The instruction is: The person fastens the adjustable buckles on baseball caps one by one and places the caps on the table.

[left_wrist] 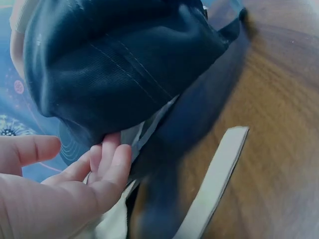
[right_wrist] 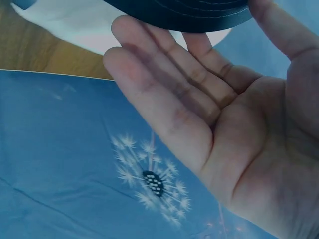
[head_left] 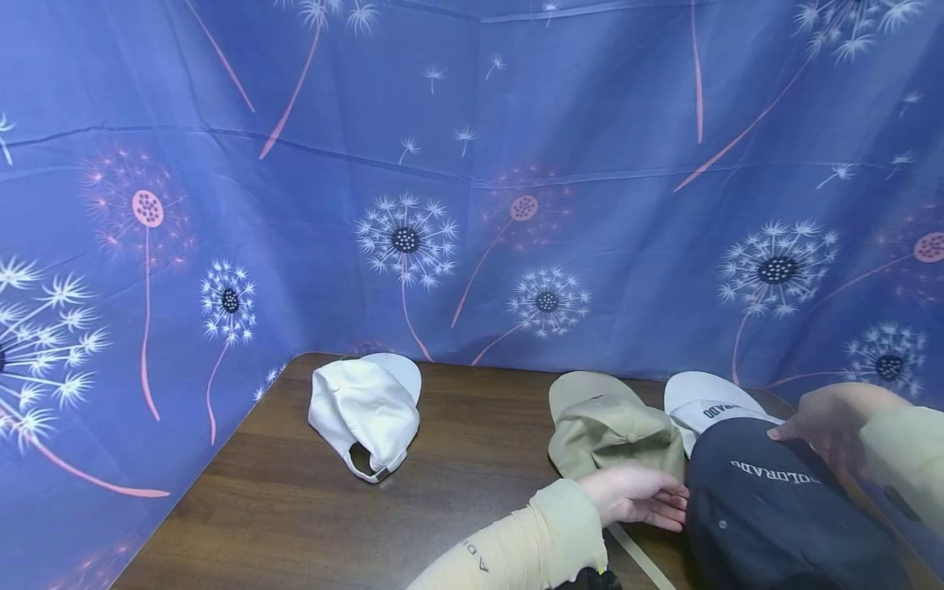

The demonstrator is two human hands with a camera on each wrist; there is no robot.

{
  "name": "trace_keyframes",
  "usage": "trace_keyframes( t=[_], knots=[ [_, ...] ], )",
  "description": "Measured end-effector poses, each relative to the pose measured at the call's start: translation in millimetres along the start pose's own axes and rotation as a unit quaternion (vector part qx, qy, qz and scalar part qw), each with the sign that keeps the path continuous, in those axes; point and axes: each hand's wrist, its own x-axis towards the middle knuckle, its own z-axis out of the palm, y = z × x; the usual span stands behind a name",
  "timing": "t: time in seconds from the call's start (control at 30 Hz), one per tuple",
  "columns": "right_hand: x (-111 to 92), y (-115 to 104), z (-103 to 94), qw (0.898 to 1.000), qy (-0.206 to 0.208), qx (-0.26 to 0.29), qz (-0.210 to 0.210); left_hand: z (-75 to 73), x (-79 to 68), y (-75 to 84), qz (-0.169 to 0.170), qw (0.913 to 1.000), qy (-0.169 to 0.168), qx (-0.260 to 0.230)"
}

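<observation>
A dark navy baseball cap (head_left: 782,524) with white lettering is at the right front of the table. My right hand (head_left: 833,418) pinches its brim, thumb above and fingers beneath; the right wrist view shows the brim's stitched edge (right_wrist: 194,20) between them. With loosely bent fingers, my left hand (left_wrist: 84,184) touches the cap's lower edge, and its thumb stands apart. Just behind that hand lies a khaki cap (head_left: 612,434), crown up. A white cap (head_left: 715,401) with dark lettering sits beyond the navy one, which partly hides it.
Another white cap (head_left: 365,410) lies on the left of the brown wooden table (head_left: 472,459), its back opening facing front. A pale strap (head_left: 642,557) runs over the wood below my left wrist. Blue dandelion-print cloth (head_left: 472,164) hangs behind and along the left edge.
</observation>
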Motion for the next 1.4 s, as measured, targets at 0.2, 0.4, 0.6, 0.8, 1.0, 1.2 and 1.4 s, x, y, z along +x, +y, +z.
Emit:
trace_keyframes(
  t=[0.2,0.4,0.6,0.8,1.0,1.2,1.4],
  knots=[
    [-3.1,-13.7,-2.0,0.998,-0.018,0.068,0.002,-10.3,-10.0,12.5,0.017,0.9998,0.007,0.008],
    [-7.6,-34.7,0.3,0.997,-0.031,0.054,-0.04,-25.4,-23.0,25.4,0.039,0.9986,0.016,0.032],
    [-14.2,-54.6,5.6,0.997,0.035,-0.013,-0.071,-42.8,-33.0,37.4,0.048,0.997,0.031,0.053],
    [-16.0,-71.0,9.4,0.995,0.048,-0.012,-0.089,-56.4,-41.4,45.9,0.054,0.9954,0.035,0.07],
    [-10.2,-83.6,12.9,0.99,0.081,-0.017,-0.112,-68.8,-51.1,51.9,0.062,0.9916,0.034,0.108],
    [-10.0,-98.4,14.4,0.983,0.114,-0.04,-0.136,-82.9,-59.5,63.0,0.061,0.9916,0.033,0.109],
    [-14.8,-121.1,11.7,0.973,0.154,-0.056,-0.163,-101.4,-69.5,80.6,0.072,0.9931,0.049,0.078]
  ],
)
